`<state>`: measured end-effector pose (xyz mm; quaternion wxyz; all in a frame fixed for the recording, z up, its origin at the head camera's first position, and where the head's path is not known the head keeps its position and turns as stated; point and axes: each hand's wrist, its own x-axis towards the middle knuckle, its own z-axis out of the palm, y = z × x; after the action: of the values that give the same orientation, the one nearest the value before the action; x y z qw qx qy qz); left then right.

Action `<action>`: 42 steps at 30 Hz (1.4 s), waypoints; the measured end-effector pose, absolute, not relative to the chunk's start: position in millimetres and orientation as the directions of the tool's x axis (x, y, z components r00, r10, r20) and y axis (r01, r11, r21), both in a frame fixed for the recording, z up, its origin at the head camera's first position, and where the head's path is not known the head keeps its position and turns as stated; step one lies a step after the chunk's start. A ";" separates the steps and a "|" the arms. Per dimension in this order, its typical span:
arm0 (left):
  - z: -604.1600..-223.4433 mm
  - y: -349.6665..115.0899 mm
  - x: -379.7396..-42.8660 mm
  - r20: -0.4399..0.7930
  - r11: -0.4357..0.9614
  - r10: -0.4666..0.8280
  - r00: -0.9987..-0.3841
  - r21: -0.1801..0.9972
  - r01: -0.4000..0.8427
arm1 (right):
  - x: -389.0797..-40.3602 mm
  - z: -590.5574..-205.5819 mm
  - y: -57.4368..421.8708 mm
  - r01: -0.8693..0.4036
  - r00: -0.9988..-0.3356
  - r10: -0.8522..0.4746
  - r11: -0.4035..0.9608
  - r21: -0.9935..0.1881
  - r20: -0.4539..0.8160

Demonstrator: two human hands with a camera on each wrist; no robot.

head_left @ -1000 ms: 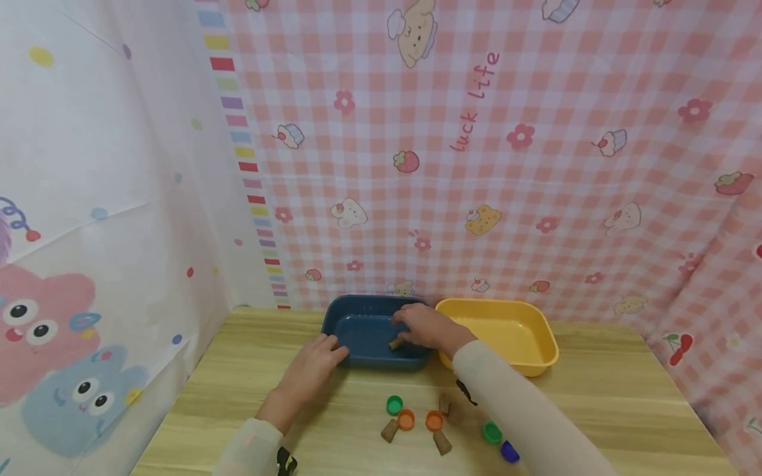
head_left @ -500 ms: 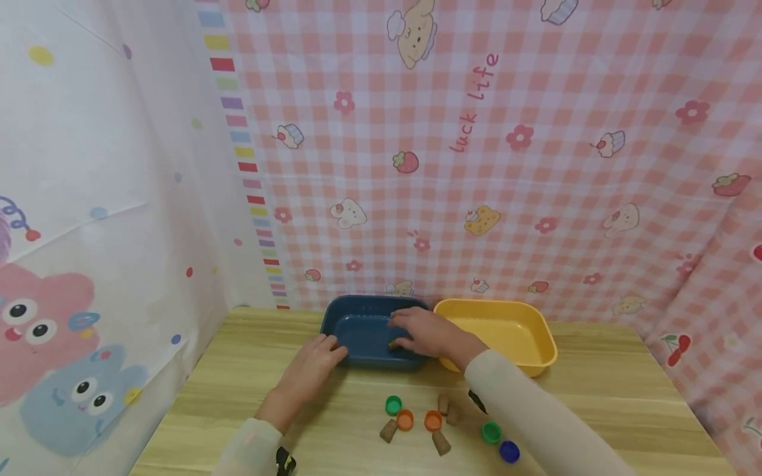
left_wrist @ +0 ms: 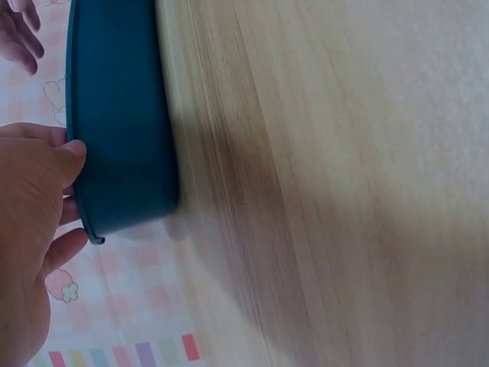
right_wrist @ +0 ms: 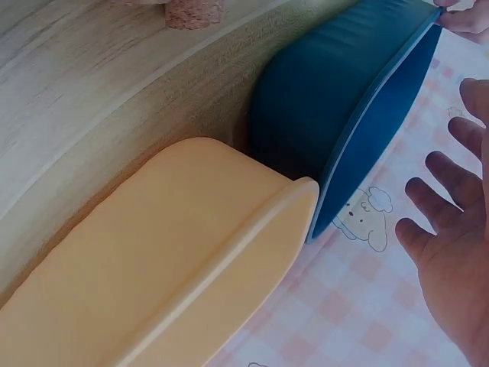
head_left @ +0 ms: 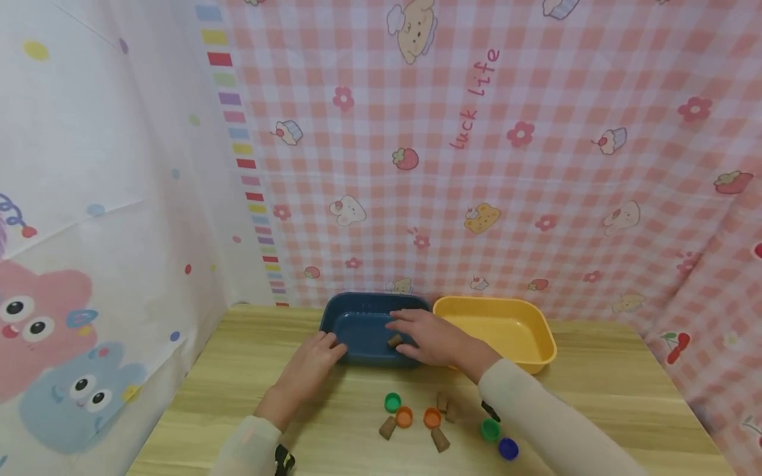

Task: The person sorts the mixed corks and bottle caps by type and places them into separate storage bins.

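Note:
My left hand (head_left: 313, 365) pinches the near left rim of a dark blue plastic basin (head_left: 351, 362). In the left wrist view, the thumb (left_wrist: 72, 159) presses on the outer side of that rim while other fingers pass behind it. Over the basin's right side hovers my right hand (head_left: 430, 336), its fingers spread and holding nothing. A brown tapered cork (head_left: 394, 340) lies on the basin floor beside the right thumb. The right wrist view shows the right hand (right_wrist: 451, 229) with separated fingers above the blue basin's opening.
A yellow basin (head_left: 544, 324) stands right against the blue one. On the table (head_left: 238, 396) in front lie several corks (head_left: 440, 439), two green caps (head_left: 392, 402), two orange caps (head_left: 404, 417) and one blue cap (head_left: 508, 449). A checked cloth (head_left: 369, 132) hangs behind.
My right hand has let go of the cork, which now rests in the blue basin. The right hand and forearm have shifted slightly right. My left hand has stayed at the rim.

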<state>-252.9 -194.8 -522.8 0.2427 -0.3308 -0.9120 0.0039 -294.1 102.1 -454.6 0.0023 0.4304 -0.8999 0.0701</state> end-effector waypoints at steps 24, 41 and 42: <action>-524.0 -195.2 -251.6 0.426 0.791 0.593 -0.684 -0.149 0.593 | -263.7 -450.8 135.1 -0.803 -0.593 -0.801 0.579 -0.141 0.082; -523.4 -194.5 -252.7 0.462 0.779 0.598 -0.655 -0.145 0.610 | -240.2 -459.6 153.9 -0.800 -0.598 -0.797 0.590 -0.104 0.085; -523.5 -194.5 -252.9 0.463 0.777 0.601 -0.652 -0.148 0.611 | -238.4 -460.6 155.1 -0.804 -0.595 -0.799 0.587 -0.096 0.091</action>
<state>-252.9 -194.5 -523.5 0.2507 -0.3335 -0.9088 -0.0105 -238.4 155.1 -460.6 0.0192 0.4498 -0.8907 0.0635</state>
